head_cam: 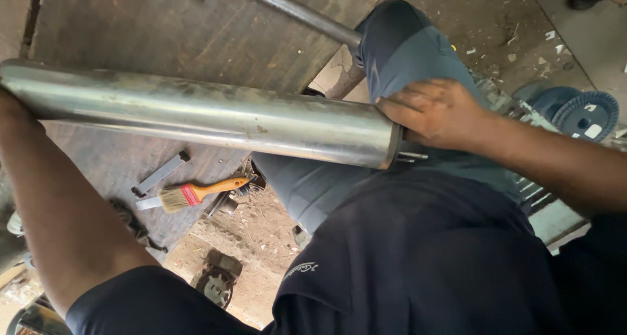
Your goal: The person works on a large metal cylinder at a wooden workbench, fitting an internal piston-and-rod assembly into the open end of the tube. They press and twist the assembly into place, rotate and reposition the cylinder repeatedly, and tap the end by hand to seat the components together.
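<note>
Long, dull-silver steel cylinder [202, 113] lying crosswise over the lap, right hand [434, 113] clasped on its capped end, left hand [8, 103] apparently gripping the far end, mostly out of frame.

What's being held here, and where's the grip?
A long metal tube: right hand on its flanged end, left hand at the far end, mostly out of frame.

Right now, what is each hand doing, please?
Left hand: at the far end of the steel tube; the grip cannot be told.
Right hand: closed on the near end of the tube.
</note>
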`<state>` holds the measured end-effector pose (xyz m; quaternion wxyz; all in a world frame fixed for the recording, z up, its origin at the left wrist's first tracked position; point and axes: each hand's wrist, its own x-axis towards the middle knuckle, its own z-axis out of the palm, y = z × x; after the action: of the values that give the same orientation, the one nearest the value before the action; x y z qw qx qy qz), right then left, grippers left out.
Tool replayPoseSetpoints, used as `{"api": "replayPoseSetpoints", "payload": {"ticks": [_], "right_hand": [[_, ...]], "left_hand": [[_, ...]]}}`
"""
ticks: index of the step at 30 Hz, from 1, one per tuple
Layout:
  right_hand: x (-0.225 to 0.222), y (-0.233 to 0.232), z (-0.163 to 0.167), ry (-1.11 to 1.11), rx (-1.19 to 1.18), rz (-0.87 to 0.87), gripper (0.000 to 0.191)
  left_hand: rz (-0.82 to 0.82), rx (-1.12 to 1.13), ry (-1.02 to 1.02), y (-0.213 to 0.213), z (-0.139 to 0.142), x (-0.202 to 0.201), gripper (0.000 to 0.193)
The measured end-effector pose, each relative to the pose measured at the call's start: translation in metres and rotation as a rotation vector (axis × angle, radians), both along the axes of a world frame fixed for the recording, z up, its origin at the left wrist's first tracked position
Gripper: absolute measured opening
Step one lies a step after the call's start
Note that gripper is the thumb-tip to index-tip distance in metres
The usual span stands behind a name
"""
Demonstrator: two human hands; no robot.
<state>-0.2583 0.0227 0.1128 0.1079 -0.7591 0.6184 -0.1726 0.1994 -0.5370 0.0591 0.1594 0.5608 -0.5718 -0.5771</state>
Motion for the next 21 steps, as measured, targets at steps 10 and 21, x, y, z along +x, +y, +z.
{"api": "replayPoseSetpoints", "payload": {"ticks": [10, 21], "right_hand": [[-0.016, 0.005, 0.019, 0.026, 0.178, 0.116, 0.069], [0.003, 0.008, 0.017, 0.045, -0.02, -0.007, 0.055]], "left_hand": [[-0.021, -0.02, 0.057, 0.011, 0.006, -0.023, 0.077], [-0.038, -0.023, 0.069, 0.011, 0.007, -0.028, 0.077]]}}
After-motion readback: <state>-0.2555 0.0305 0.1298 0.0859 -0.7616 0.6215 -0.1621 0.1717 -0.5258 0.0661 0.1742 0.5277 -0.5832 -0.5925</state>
